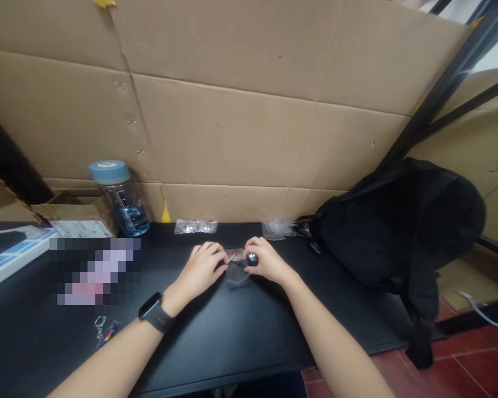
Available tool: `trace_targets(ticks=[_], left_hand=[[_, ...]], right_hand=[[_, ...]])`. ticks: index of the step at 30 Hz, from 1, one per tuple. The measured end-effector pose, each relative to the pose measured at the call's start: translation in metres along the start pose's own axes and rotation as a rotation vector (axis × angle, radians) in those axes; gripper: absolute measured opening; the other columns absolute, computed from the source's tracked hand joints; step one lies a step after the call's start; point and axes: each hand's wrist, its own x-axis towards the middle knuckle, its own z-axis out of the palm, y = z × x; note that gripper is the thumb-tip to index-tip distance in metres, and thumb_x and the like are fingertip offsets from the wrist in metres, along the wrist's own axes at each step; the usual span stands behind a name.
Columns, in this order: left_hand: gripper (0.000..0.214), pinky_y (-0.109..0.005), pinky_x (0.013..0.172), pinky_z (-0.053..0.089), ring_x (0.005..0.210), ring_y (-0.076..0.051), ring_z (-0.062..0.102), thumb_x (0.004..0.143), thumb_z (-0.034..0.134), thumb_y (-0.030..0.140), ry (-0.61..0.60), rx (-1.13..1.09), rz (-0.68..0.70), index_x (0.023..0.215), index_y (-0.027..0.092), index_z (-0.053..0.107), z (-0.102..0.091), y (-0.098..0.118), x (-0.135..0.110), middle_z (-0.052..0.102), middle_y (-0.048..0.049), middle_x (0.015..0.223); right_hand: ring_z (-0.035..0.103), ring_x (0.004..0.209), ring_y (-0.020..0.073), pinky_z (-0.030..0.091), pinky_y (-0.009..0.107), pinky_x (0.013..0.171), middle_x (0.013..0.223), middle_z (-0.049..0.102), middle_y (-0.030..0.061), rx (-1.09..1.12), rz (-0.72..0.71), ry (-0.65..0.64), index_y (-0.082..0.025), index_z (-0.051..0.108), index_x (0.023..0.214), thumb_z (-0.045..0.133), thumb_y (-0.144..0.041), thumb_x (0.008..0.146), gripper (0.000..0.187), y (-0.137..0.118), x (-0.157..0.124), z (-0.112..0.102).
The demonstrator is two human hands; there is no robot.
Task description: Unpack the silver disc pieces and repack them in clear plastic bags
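Observation:
A small clear plastic bag [237, 276] lies on the black table between my hands. Inside its upper end is a small round piece with a red mark [236, 256]. My left hand [207, 268], with a black watch [156, 312] on the wrist, pinches the bag's left edge. On the other side, the thumb and fingers of my right hand [265, 260] close around a small round black-and-silver object [253, 258] at the bag's right edge. Whether that object is inside the bag or beside it, I cannot tell.
Behind my hands lie filled clear packets [196, 225] and loose plastic bags [279, 228]. A water bottle [126, 199] and a cardboard box [81, 213] stand back left. Keys [100, 326] lie near my left forearm. A black backpack [398, 232] fills the right; cardboard [240, 127] walls the back.

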Motion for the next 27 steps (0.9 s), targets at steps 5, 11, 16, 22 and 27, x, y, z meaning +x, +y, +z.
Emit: trace_targets(ticks=[5, 11, 16, 22, 27], left_hand=[[0.01, -0.039, 0.091, 0.034, 0.111, -0.024, 0.05, 0.092, 0.059, 0.03, 0.001, -0.056, -0.036, 0.09, 0.025, 0.067, -0.004, -0.009, 0.002, 0.065, -0.0031, 0.107], [0.015, -0.044, 0.094, 0.034, 0.113, -0.026, 0.05, 0.088, 0.061, 0.036, -0.015, -0.124, -0.123, 0.081, 0.026, 0.07, -0.013, -0.01, 0.004, 0.065, -0.0021, 0.11], [0.024, -0.047, 0.094, 0.035, 0.114, -0.028, 0.05, 0.089, 0.06, 0.041, -0.002, -0.124, -0.19, 0.077, 0.024, 0.071, -0.002, -0.004, 0.003, 0.065, -0.0035, 0.111], [0.015, -0.045, 0.092, 0.035, 0.113, -0.029, 0.048, 0.089, 0.061, 0.035, 0.128, 0.03, -0.209, 0.085, 0.022, 0.065, 0.002, 0.001, 0.001, 0.064, -0.0071, 0.108], [0.029, -0.046, 0.096, 0.034, 0.125, -0.03, 0.04, 0.091, 0.055, 0.019, 0.042, 0.022, -0.003, 0.116, 0.029, 0.065, 0.003, 0.002, -0.001, 0.06, -0.0066, 0.127]], right_hand=[[0.052, 0.1, 0.0177, 0.041, 0.032, 0.093, 0.108, 0.058, 0.002, 0.015, -0.015, 0.012, -0.023, 0.071, 0.082, 0.077, -0.018, 0.08, 0.008, -0.002, 0.0, -0.001], [0.054, 0.102, 0.0185, 0.041, 0.035, 0.096, 0.107, 0.06, 0.0037, 0.093, 0.049, 0.028, -0.021, 0.072, 0.084, 0.072, -0.023, 0.086, 0.003, -0.001, 0.0, -0.009], [0.053, 0.104, 0.0204, 0.039, 0.04, 0.096, 0.106, 0.06, 0.0041, -0.011, 0.119, 0.014, -0.021, 0.071, 0.078, 0.067, -0.031, 0.09, 0.016, -0.001, -0.001, 0.004], [0.051, 0.099, 0.0225, 0.038, 0.037, 0.087, 0.1, 0.058, 0.0038, -0.171, 0.262, 0.116, -0.023, 0.064, 0.091, 0.068, -0.027, 0.084, 0.009, -0.014, -0.002, 0.023], [0.048, 0.109, 0.0262, 0.038, 0.039, 0.09, 0.117, 0.055, 0.0067, -0.175, 0.17, 0.133, -0.032, 0.055, 0.125, 0.066, -0.018, 0.082, 0.047, -0.028, 0.0, 0.02]])
